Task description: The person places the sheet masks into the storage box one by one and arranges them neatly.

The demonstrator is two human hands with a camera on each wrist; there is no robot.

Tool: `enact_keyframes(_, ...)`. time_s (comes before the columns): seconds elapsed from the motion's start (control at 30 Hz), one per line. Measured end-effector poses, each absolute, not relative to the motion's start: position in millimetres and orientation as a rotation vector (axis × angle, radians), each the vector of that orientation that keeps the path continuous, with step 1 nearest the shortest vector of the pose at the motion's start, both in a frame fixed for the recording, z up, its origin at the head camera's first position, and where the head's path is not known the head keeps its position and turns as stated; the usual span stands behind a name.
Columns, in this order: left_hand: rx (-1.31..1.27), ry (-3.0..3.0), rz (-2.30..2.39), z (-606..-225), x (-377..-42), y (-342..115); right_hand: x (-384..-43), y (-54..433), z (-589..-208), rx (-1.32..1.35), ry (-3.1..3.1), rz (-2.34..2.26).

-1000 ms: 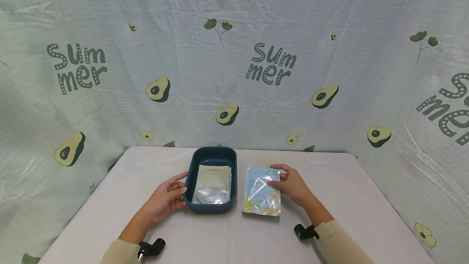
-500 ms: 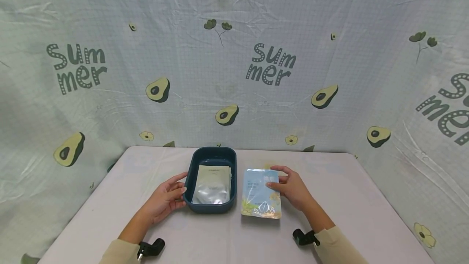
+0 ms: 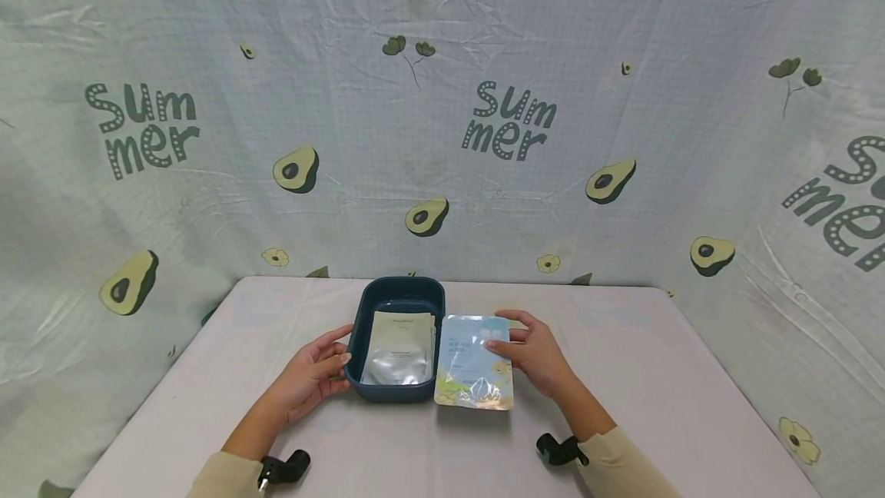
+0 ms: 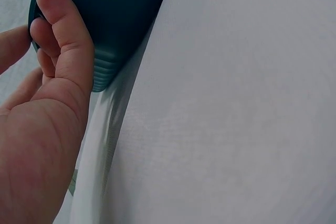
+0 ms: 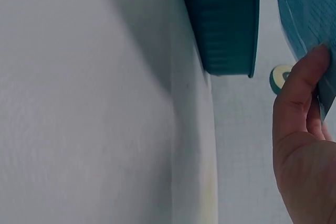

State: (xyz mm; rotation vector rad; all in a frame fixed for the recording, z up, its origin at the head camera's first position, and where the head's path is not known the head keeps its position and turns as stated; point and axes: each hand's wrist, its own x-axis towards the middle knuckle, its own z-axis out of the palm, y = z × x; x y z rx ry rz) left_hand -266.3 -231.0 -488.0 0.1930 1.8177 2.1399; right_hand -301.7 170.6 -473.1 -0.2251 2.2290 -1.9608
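My right hand pinches the right edge of a light-blue face mask packet, thumb on its printed front. The packet is raised off the table, and its left edge overlaps the right rim of a dark-blue bin. In the right wrist view, the packet's printed back shows above the thumb, beside the bin. Inside the bin lie pale, silvery packets, stacked flat. My left hand rests its fingers against the bin's left side; in the left wrist view, the thumb lies along the outer wall.
A pale cloth covers the table. Behind it hangs a curtain printed with avocados and lettering. Each wrist wears a black camera, the left one and the right one.
My right hand has carried the light-blue packet leftward, from apart from the bin to its right rim. The left hand and the bin have stayed in place.
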Motion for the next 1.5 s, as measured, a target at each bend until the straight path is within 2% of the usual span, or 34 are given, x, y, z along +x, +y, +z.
enact_keyframes(1.5,0.173,1.831,2.135,-487.1,-263.9,-230.7,-333.3,86.0,-458.6,-0.222,2.207,-1.978)
